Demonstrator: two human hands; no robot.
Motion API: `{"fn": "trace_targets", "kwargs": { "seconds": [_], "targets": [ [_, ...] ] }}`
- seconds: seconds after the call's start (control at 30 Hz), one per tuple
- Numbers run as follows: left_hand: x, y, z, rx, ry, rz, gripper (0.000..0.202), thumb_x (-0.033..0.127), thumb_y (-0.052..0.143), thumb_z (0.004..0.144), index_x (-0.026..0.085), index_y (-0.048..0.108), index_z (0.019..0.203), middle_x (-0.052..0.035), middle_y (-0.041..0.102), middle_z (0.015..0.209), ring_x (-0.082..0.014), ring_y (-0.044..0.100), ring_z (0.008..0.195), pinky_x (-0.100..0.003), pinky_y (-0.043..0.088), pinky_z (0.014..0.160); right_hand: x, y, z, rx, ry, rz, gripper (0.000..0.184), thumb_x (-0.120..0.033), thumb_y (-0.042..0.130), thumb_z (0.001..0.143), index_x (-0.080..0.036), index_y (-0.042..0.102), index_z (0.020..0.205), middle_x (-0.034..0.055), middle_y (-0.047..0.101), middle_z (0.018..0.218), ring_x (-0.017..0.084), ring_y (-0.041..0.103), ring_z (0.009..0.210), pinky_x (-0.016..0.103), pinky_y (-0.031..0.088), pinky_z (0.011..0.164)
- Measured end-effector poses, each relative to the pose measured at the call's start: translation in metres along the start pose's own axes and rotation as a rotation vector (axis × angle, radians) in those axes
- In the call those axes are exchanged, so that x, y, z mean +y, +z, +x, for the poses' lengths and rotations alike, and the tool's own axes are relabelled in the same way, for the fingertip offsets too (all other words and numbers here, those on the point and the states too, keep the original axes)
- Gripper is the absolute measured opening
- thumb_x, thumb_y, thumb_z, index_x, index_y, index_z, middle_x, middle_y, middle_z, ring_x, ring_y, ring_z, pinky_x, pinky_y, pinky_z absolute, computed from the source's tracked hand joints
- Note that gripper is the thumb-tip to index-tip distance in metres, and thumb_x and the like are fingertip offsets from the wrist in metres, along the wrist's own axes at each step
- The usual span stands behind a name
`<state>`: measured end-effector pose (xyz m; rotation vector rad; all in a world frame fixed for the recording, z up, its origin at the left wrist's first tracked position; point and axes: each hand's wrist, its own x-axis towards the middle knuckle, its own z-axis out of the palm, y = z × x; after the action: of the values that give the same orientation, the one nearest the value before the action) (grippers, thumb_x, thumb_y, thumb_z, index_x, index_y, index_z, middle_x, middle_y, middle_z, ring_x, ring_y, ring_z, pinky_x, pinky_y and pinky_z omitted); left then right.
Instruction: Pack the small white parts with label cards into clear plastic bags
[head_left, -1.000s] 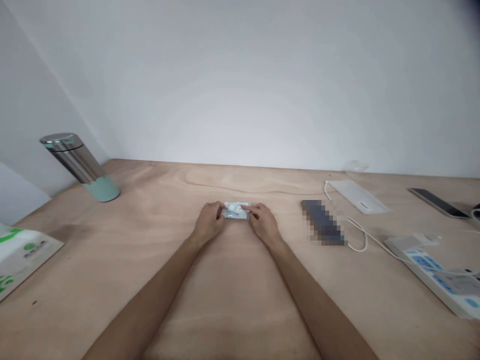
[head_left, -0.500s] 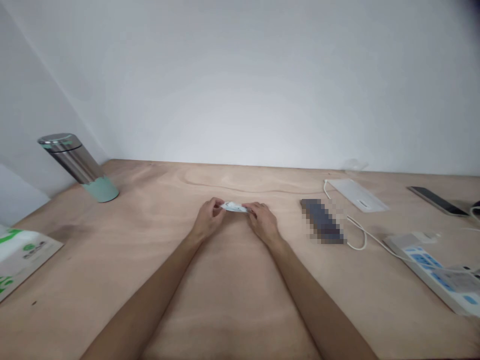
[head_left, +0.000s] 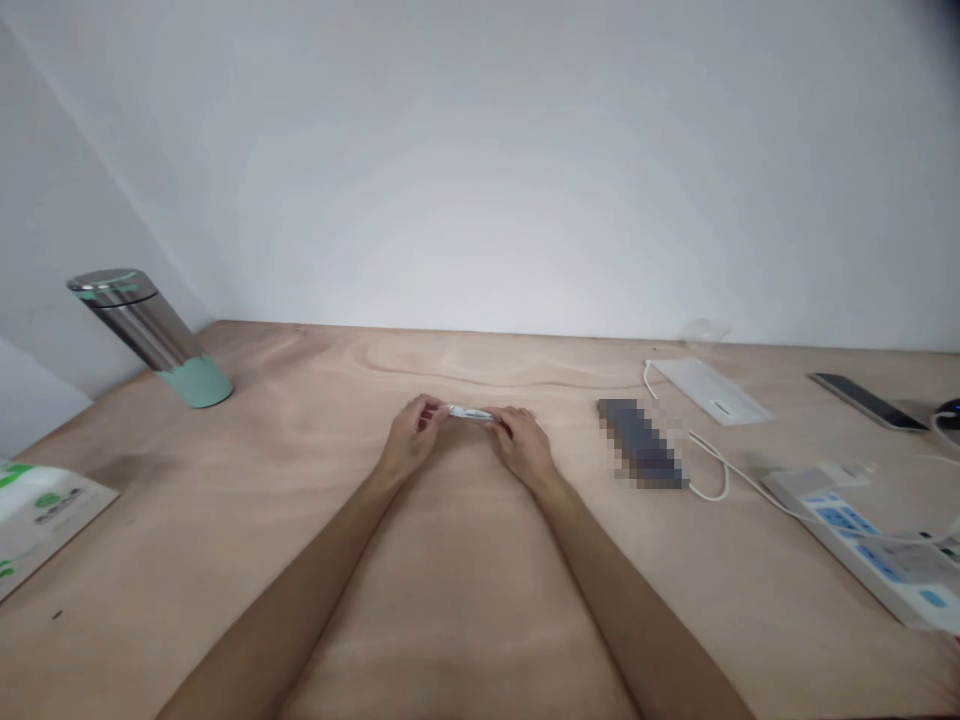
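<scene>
Between my two hands, at the middle of the wooden table, is a small, thin white piece (head_left: 471, 412) with some darker marking. It looks like folded film or paper; its exact kind I cannot tell. My left hand (head_left: 412, 436) pinches its left end between thumb and fingers. At the right end, my right hand (head_left: 523, 440) grips it the same way, palm facing down. The fingers hide both tips of the piece. Both forearms reach in from the bottom edge.
A steel and mint-green flask (head_left: 154, 335) stands at the left, with a white and green packet (head_left: 52, 515) nearer me. To the right lie a blurred dark phone-like object (head_left: 641, 445), a clear-white pouch (head_left: 709, 390), another phone (head_left: 870, 400), white cables and a power strip (head_left: 862, 540). A wall rises behind.
The white piece now looks narrower and flatter, more like a strip, still held at both ends. My hands stay nearly in place; the whole view has shifted slightly.
</scene>
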<state>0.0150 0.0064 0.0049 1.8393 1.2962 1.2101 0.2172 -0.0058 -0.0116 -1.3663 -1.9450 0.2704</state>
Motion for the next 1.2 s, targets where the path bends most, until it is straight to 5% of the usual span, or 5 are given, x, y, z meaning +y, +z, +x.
{"fn": "trace_targets", "kwargs": {
  "seconds": [0.23,0.5,0.7,1.0,1.2],
  "targets": [
    [-0.004,0.002,-0.001,0.055,-0.06,-0.014,0.027,0.04,0.048,0.087,0.018,0.05,0.102,-0.0062,0.062,0.099,-0.0159,0.059,0.084,-0.031,0.049,0.078,0.002,0.003,-0.001,0.031,0.018,0.114,0.026,-0.025,0.049,0.089,-0.022,0.064,0.11,0.0065,0.067,0.105,0.02,0.057,0.098,0.034,0.044,0.089],
    [-0.029,0.009,0.0,-0.064,0.087,0.166,0.041,0.011,0.052,0.073,0.017,0.046,0.113,-0.0103,0.06,0.106,-0.0213,0.057,0.1,-0.041,0.047,0.091,0.0,0.002,0.0,0.008,0.107,0.221,0.022,-0.031,0.045,0.088,-0.02,0.064,0.092,0.0065,0.065,0.093,0.019,0.059,0.084,0.029,0.045,0.072],
    [-0.025,0.008,-0.002,-0.076,0.116,0.32,0.05,0.008,0.05,0.072,0.015,0.043,0.122,-0.0116,0.061,0.108,-0.024,0.055,0.102,-0.042,0.045,0.092,0.0,0.002,0.001,-0.006,0.156,0.247,0.023,-0.033,0.045,0.087,-0.019,0.064,0.089,0.0056,0.066,0.089,0.018,0.058,0.079,0.027,0.043,0.068],
    [-0.015,0.005,-0.007,-0.15,0.24,0.4,0.076,0.01,0.044,0.077,0.017,0.015,0.147,-0.0132,0.055,0.119,-0.0241,0.052,0.105,-0.044,0.042,0.095,0.0,0.002,0.001,-0.025,0.212,0.289,0.024,-0.035,0.046,0.083,-0.019,0.063,0.081,0.0021,0.064,0.076,0.017,0.057,0.071,0.025,0.042,0.063],
    [-0.013,0.003,-0.005,-0.178,0.252,0.415,0.074,0.011,0.044,0.078,0.018,0.02,0.147,-0.0111,0.057,0.107,-0.0237,0.052,0.101,-0.043,0.043,0.093,0.005,0.006,0.001,0.008,0.226,0.334,0.025,-0.036,0.047,0.083,-0.019,0.066,0.089,0.0013,0.066,0.08,0.017,0.059,0.073,0.027,0.045,0.069]
  ]
}}
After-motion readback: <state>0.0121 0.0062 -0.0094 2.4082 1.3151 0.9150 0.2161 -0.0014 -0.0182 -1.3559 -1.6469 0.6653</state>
